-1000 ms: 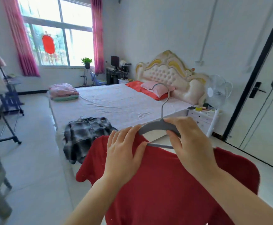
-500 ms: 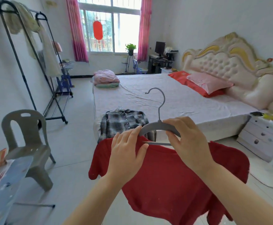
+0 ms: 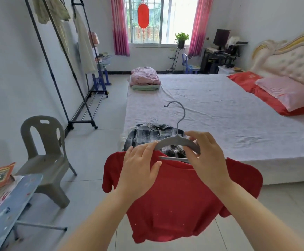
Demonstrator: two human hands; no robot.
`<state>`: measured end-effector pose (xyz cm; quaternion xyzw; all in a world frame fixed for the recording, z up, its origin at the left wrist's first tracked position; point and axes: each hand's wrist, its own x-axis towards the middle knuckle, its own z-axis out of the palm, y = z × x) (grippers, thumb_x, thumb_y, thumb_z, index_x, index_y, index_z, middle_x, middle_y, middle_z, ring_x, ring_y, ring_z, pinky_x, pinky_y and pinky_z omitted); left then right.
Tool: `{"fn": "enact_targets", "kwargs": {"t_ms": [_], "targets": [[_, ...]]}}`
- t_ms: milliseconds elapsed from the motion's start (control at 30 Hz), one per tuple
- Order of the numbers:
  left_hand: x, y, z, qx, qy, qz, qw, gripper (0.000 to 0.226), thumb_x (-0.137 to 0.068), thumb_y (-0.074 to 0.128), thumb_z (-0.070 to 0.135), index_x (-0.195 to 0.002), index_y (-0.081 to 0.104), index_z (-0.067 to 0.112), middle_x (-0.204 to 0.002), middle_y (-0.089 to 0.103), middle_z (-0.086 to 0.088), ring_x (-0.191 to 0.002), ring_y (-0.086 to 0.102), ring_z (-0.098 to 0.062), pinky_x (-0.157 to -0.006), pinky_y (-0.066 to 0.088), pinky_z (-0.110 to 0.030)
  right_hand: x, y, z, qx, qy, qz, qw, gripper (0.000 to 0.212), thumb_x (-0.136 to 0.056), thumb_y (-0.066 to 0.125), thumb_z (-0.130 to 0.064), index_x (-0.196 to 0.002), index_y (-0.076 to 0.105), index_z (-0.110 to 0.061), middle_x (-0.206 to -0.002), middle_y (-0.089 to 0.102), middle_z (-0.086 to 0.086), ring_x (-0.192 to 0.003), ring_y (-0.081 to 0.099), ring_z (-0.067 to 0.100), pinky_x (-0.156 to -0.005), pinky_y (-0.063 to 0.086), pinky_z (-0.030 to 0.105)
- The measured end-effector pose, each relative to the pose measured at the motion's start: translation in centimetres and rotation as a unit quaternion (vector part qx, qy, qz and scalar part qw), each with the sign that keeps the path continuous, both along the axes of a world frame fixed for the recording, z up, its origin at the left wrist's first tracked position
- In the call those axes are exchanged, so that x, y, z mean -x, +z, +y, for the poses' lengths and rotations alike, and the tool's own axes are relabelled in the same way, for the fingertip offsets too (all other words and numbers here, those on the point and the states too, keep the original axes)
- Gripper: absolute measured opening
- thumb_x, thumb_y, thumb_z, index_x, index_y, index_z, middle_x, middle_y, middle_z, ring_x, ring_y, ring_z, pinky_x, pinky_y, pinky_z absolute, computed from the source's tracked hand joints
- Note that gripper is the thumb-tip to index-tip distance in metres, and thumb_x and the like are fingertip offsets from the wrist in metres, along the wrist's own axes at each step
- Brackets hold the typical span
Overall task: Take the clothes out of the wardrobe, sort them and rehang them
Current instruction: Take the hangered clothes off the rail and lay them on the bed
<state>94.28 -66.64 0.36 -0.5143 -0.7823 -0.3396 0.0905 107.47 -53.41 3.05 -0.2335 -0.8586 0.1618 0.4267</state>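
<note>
- My left hand is nearest me, closed over the left shoulder of the red top. Its fingers lie close together across the fabric and the hanger's left end, and the thumb presses in at the neckline.
- My right hand pinches the right arm of the grey hanger, with its fingers curled over the top and the thumb underneath.
- The red top hangs in the air between and below both hands. Its shoulders are spread out to each side and its hem hangs above the floor tiles.
- The hanger's hook stands upright above my hands, and its lower bar shows in the neck opening.
- An ironing board sits at my lower left, with a grey plastic chair just beyond it.
- A plaid shirt lies on the near corner of the bed, directly behind the hanger.
- A clothes rack stands against the left wall, carrying pale garments.
- Folded blankets rest on the bed's far corner, under the window.
</note>
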Motion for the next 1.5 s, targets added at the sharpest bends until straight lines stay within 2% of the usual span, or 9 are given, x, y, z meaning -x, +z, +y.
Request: {"fn": "enact_targets", "kwargs": {"t_ms": [100,433,533,667,900,1067,1200,1333,1500], "targets": [[3.3,-1.4,4.4,0.015,0.003,-0.01,1.0,0.053,-0.086,0.062,0.025,-0.135,0.045,0.015,-0.127,0.055,-0.002,-0.12,0.046,-0.02,-0.108,0.028,-0.047,3.5,-1.5,4.6,0.015,0.012,-0.011,1.0,0.038,-0.076,0.073,-0.006,-0.111,0.062,-0.015,-0.094,0.049,-0.01,-0.073,0.051,0.005,-0.062,0.035,0.01],[17.4,-7.7,18.9,0.086,-0.012,-0.051,0.995,0.053,-0.089,0.057,0.028,-0.138,0.04,0.017,-0.129,0.052,0.004,-0.123,0.042,-0.014,-0.107,0.019,-0.03,17.4,-8.0,19.7,0.095,0.024,-0.08,0.992,0.029,-0.078,0.071,-0.009,-0.105,0.064,-0.018,-0.093,0.05,-0.012,-0.071,0.05,0.0,-0.063,0.035,0.008],[20.8,-8.9,22.7,0.116,-0.012,-0.063,0.991,0.053,-0.089,0.055,0.029,-0.138,0.039,0.018,-0.13,0.051,0.005,-0.123,0.041,-0.013,-0.11,0.019,-0.035,20.9,-9.9,23.7,0.125,0.019,-0.094,0.987,0.027,-0.079,0.071,-0.01,-0.104,0.064,-0.016,-0.093,0.05,-0.012,-0.072,0.049,-0.003,-0.066,0.035,0.008],[24.7,-10.5,27.4,0.155,0.001,-0.083,0.984,0.054,-0.09,0.055,0.031,-0.139,0.037,0.02,-0.131,0.049,0.006,-0.125,0.039,-0.012,-0.111,0.022,-0.043,25.1,-12.0,28.8,0.165,0.02,-0.114,0.979,0.028,-0.079,0.07,-0.011,-0.105,0.062,-0.017,-0.094,0.051,-0.012,-0.078,0.053,0.009,-0.069,0.037,0.016],[30.5,-13.5,36.4,0.216,0.036,-0.107,0.97,0.056,-0.092,0.049,0.034,-0.143,0.03,0.022,-0.134,0.044,0.009,-0.127,0.034,-0.009,-0.113,0.017,-0.038,32.4,-15.6,38.7,0.207,0.045,-0.145,0.967,0.026,-0.078,0.071,-0.01,-0.101,0.064,-0.018,-0.091,0.051,-0.013,-0.078,0.053,0.007,-0.071,0.038,0.018],[35.5,-15.6,43.5,0.26,0.07,-0.114,0.956,0.058,-0.091,0.048,0.034,-0.144,0.027,0.022,-0.143,0.035,0.006,-0.136,0.024,-0.015,-0.113,0.015,-0.034,38.2,-18.4,45.9,0.235,0.065,-0.209,0.947,0.034,-0.084,0.064,-0.018,-0.117,0.055,-0.021,-0.093,0.049,-0.014,-0.087,0.048,0.006,-0.076,0.042,0.024],[39.1,-17.6,47.2,0.332,0.107,-0.133,0.928,0.066,-0.091,0.047,0.035,-0.147,0.015,0.024,-0.154,0.014,-0.001,-0.143,0.004,-0.02,-0.115,0.013,-0.038,42.6,-21.0,50.9,0.185,0.08,-0.384,0.901,0.051,-0.088,0.058,-0.018,-0.134,0.038,-0.023,-0.124,0.049,-0.001,-0.11,0.049,0.02,-0.082,0.044,0.033],[40.6,-18.8,48.7,0.358,0.109,-0.143,0.916,0.063,-0.09,0.05,0.034,-0.145,0.023,0.022,-0.148,0.027,0.0,-0.137,0.018,-0.017,-0.111,0.02,-0.036,43.8,-23.5,53.1,0.242,0.077,-0.451,0.855,0.049,-0.089,0.055,-0.02,-0.135,0.038,-0.017,-0.131,0.042,0.007,-0.12,0.043,0.026,-0.094,0.041,0.038],[41.1,-19.3,49.7,0.379,0.091,-0.15,0.909,0.06,-0.089,0.05,0.033,-0.143,0.028,0.022,-0.142,0.034,0.005,-0.131,0.029,-0.016,-0.106,0.026,-0.034,42.0,-25.2,53.4,0.26,0.086,-0.511,0.815,0.048,-0.089,0.056,-0.026,-0.133,0.039,-0.015,-0.129,0.043,0.007,-0.121,0.042,0.026,-0.097,0.04,0.038]]}}
